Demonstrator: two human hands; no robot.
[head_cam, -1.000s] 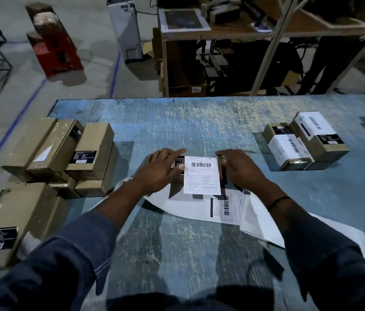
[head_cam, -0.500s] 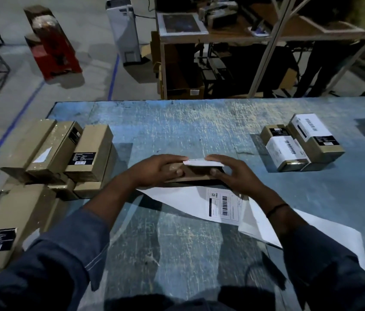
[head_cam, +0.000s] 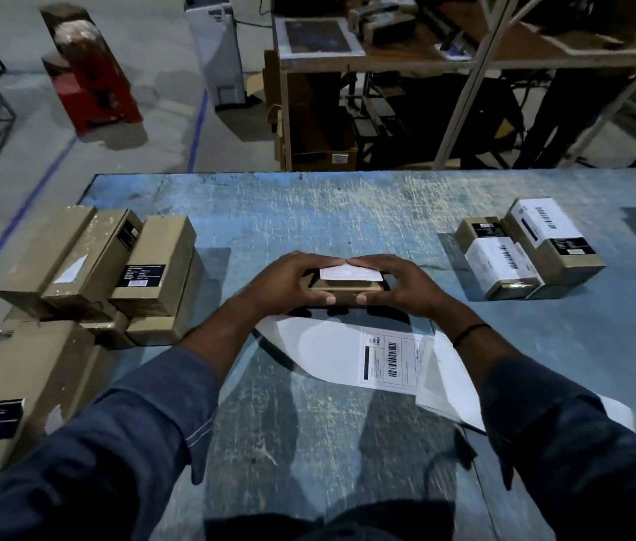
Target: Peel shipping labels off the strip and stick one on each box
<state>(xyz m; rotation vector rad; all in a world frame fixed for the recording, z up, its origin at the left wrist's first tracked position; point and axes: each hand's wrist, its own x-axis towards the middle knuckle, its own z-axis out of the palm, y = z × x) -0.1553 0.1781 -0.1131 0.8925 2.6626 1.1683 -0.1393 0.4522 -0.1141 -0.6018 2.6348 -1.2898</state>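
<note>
And the box (head_cam: pixel 345 286) has gone down flat since a second ago: its label (head_cam: pixel 347 273), which faced us then, now lies on top, seen almost edge-on. One blue table (head_cam: pixel 347 212), scuffed all over. On its left is a heap of plain boxes (head_cam: pixel 152 263); I count six, some half hidden. Nearer us lies one backing strip (head_cam: pixel 332 357), with one unpeeled label (head_cam: pixel 388 359) showing on it. Far right, two labelled boxes (head_cam: pixel 543 247) sit side by side. Dead centre, just beyond the strip, left hand (head_cam: pixel 281 283) and right hand (head_cam: pixel 398 285) both grip the box by its ends, fingers curled over the top, thumbs on the near side.
</note>
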